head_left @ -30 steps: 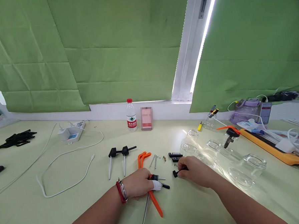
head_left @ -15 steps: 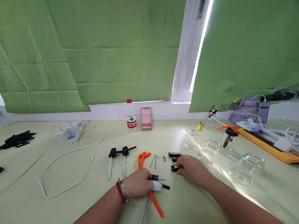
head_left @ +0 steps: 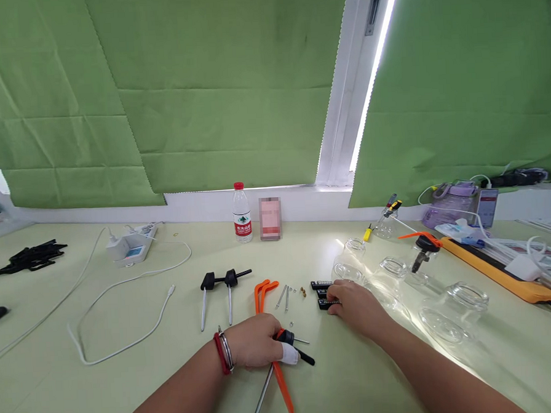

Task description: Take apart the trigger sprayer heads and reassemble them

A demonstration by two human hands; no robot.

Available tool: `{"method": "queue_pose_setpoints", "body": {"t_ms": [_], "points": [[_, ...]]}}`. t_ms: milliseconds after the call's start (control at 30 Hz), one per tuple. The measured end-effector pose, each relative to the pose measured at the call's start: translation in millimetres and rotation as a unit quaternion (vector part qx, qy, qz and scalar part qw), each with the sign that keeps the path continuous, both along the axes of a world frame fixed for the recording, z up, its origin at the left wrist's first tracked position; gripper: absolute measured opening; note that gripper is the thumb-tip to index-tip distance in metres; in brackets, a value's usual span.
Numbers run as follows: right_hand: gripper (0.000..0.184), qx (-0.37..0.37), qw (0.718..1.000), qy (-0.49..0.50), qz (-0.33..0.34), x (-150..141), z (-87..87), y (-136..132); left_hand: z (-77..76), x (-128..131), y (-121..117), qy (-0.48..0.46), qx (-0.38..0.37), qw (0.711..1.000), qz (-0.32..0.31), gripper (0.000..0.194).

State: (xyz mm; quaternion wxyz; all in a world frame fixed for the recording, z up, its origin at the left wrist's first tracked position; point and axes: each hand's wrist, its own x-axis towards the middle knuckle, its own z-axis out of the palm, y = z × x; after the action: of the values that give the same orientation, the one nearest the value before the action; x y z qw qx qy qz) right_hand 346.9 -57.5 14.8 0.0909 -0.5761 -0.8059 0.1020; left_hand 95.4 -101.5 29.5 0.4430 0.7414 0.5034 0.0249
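My left hand (head_left: 257, 344), its thumb wrapped in white, is closed around a black fitting (head_left: 286, 337) with a thin metal pin, a black stub and a long metal rod. An orange strip (head_left: 283, 388) sticks out below the same hand. My right hand (head_left: 357, 304) pinches the nearest of several small black ridged pieces (head_left: 325, 304), lined up close together. Two more orange strips (head_left: 262, 290) lie beyond my left hand. Between the hands are loose screws (head_left: 283, 297) and small brass-coloured bits (head_left: 303, 292). A nut-like bit (head_left: 291, 324) lies nearer.
Black heads with metal rods (head_left: 220, 283) stand left of centre. Clear glass vessels (head_left: 456, 314) occupy the right side, one with a black-and-orange top (head_left: 426, 244). A water bottle (head_left: 241, 214) stands by the wall. A white cable (head_left: 126, 352) and black strips (head_left: 31, 256) lie left.
My right hand has pushed the nearest black piece away from me, up against the others. The rod and orange strip under my left hand have swung slightly; a small nut-like bit now shows.
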Motion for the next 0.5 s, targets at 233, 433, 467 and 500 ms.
{"method": "queue_pose_setpoints", "body": {"t_ms": [233, 433, 467, 500], "points": [[0.024, 0.033, 0.986, 0.002, 0.164, -27, 2.1, -24, 3.6, -1, -1, 0.017, -0.026, 0.999, -0.035, 0.043], [0.029, 0.03, 0.97, -0.051, 0.237, -41, -4.3, -34, 3.9, 0, -1, 0.022, -0.013, 0.999, -0.043, 0.044], [0.029, 0.035, 0.968, -0.06, 0.239, -41, -5.4, -34, 3.7, 0, -1, 0.023, -0.011, 0.999, -0.044, 0.043], [0.029, 0.041, 0.968, -0.069, 0.237, -41, -6.7, -33, 3.5, 1, -1, 0.023, -0.011, 0.999, -0.044, 0.042]]}}
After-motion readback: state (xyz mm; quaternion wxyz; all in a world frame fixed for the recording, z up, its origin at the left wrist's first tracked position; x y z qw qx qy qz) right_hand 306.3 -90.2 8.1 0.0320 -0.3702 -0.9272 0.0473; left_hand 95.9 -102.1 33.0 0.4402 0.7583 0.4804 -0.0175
